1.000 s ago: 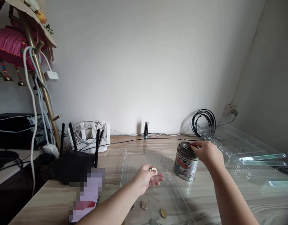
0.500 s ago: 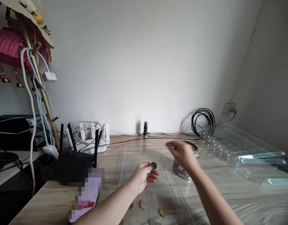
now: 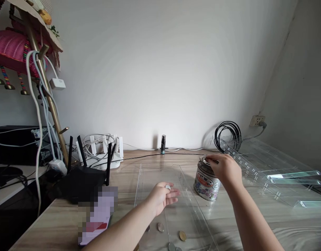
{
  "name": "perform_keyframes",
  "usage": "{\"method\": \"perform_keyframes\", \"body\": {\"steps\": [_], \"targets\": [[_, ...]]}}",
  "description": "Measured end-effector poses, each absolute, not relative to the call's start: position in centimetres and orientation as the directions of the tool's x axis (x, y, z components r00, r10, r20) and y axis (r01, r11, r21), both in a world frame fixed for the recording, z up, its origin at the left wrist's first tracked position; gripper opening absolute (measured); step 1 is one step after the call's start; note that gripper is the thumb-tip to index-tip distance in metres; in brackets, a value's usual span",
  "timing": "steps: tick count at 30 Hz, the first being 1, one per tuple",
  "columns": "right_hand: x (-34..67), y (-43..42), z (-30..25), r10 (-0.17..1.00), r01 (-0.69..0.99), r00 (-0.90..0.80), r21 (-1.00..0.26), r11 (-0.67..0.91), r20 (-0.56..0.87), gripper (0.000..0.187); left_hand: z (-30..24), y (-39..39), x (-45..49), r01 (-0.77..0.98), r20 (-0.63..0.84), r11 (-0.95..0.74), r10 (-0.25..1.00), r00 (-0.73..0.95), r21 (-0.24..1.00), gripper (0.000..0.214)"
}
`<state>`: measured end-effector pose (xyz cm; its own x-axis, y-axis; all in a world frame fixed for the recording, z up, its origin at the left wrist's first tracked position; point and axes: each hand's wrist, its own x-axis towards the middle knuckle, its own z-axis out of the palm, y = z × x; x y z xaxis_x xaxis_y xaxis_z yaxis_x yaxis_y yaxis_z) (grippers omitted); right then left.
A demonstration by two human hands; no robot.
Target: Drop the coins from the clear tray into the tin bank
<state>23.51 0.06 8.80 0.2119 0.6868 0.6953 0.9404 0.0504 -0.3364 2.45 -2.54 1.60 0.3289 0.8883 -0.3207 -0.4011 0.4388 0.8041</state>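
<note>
My left hand [image 3: 160, 196] hovers over a clear acrylic tray [image 3: 150, 177] on the wooden desk, fingers curled, pinching a small silver coin [image 3: 167, 187] at its fingertips. My right hand [image 3: 224, 169] rests on the top rim of a round patterned metal tin [image 3: 206, 181] that stands just right of the tray; its fingers are pinched together over the tin's opening, and what they hold is hidden. Several loose coins [image 3: 183, 236] lie on the tray near the front edge.
A black router [image 3: 82, 177] and a white router [image 3: 103, 153] stand at the left, with a blurred card [image 3: 97, 219] in front. Clear acrylic panels [image 3: 270, 170], a coiled black cable [image 3: 227, 136] and a small dark bottle [image 3: 163, 144] lie behind.
My right hand swung left toward my left hand, then went back to the top of the tin. My left hand stayed over the tray and now shows a silver coin.
</note>
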Motion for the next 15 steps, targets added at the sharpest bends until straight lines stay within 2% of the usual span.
{"method": "perform_keyframes", "body": {"steps": [2,5,7,9,12,13,15], "targets": [[25.3,0.6,8.8,0.755,0.903,0.294,-0.428,-0.019,0.586,0.019,1.6,-2.6,2.5,-0.384,-0.293,0.409,0.899,0.326,0.828,0.017],[26.3,1.2,8.6,0.823,0.862,0.293,-0.507,-0.008,0.487,0.019,1.5,-2.7,2.5,-0.351,-0.262,0.373,0.909,0.325,0.859,0.005],[26.0,1.1,8.6,0.828,0.874,0.283,-0.485,-0.015,0.484,0.018,1.6,-2.8,2.5,-0.327,-0.241,0.356,0.908,0.343,0.875,0.004],[25.1,0.9,8.7,0.776,0.909,0.261,-0.417,0.002,0.574,0.020,1.7,-2.9,2.4,-0.318,-0.224,0.344,0.907,0.357,0.884,0.008],[22.7,0.0,8.8,0.645,0.925,0.151,-0.337,0.174,0.749,0.029,1.9,-2.9,2.3,-0.352,-0.222,0.347,0.911,0.348,0.869,0.011],[21.6,-0.3,8.6,0.664,0.900,0.083,-0.342,0.270,0.743,0.030,1.9,-2.8,2.3,-0.371,-0.228,0.356,0.910,0.345,0.858,0.011],[19.1,-0.8,8.0,0.777,0.806,-0.133,-0.389,0.446,0.615,0.029,1.8,-2.6,2.3,-0.419,-0.233,0.367,0.912,0.337,0.830,0.010]]}}
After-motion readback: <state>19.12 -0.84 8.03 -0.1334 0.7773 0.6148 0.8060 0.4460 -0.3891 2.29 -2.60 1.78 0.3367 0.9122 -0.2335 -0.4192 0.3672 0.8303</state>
